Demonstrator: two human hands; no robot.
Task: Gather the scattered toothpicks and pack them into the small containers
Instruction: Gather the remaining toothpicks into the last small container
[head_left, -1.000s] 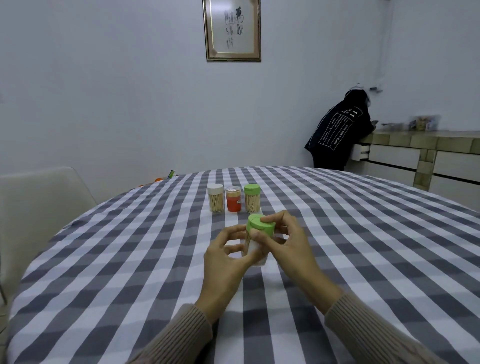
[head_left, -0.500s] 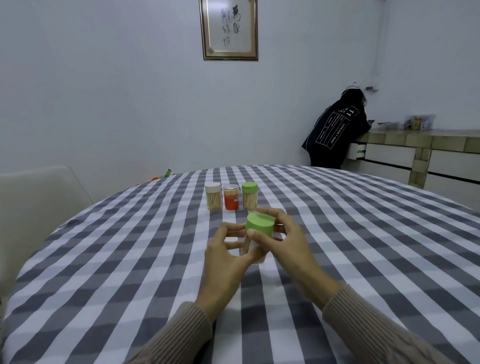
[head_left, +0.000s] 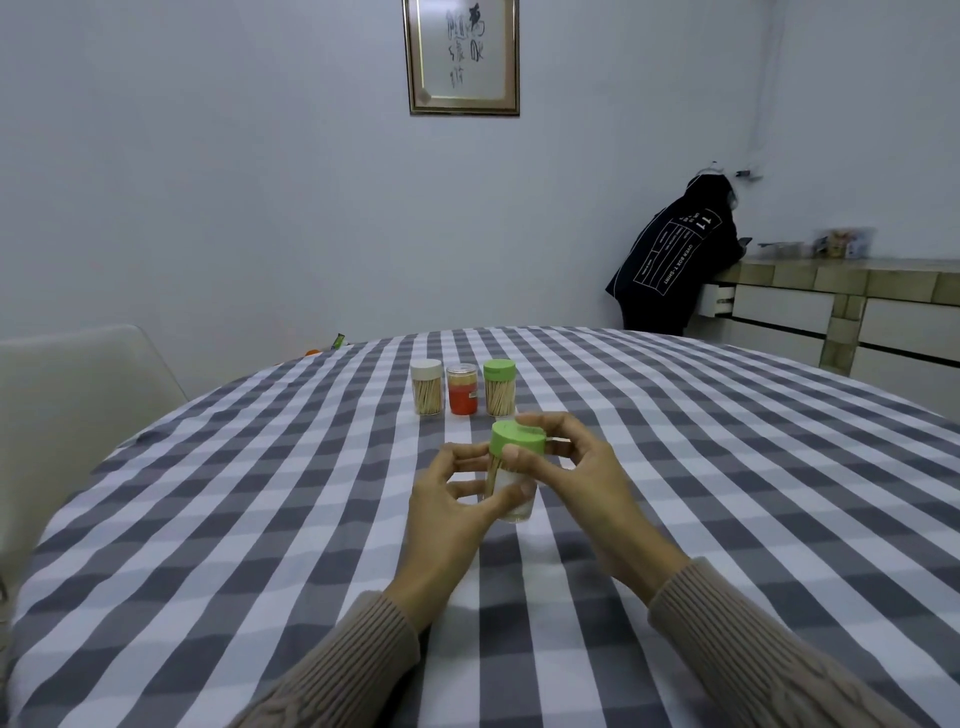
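**Both hands on a green-lidded toothpick jar**

At table centre, above the grey-and-white checked tablecloth (head_left: 218, 519), two hands share one small container. Far out at nine o'clock stands a pale chair (head_left: 78, 395). Moving right, the left hand (head_left: 447, 525) curls its thumb and fingers round the clear body of the held jar (head_left: 514, 499), gripping it from the nine o'clock side; toothpicks show through the wall beside a white label. On top sits the green lid (head_left: 517, 441), and the right hand (head_left: 582, 488) wraps it from three o'clock, thumb on the near rim and fingers bent over the far edge. Whether the lid is fully seated cannot be told. The jar's base hangs close over the cloth; contact is unclear.

Toward twelve o'clock from the hands, a row of three jars stands upright: a white-lidded jar (head_left: 427, 387) of toothpicks, a jar with a red label (head_left: 462, 389) just beside it, then a green-lidded jar (head_left: 499, 387) of toothpicks. These are well apart from the held one.

High at twelve o'clock a framed calligraphy (head_left: 462, 54) hangs on the wall. At two o'clock a person in a dark jacket (head_left: 675, 260) leans on a tiled counter (head_left: 852, 280).
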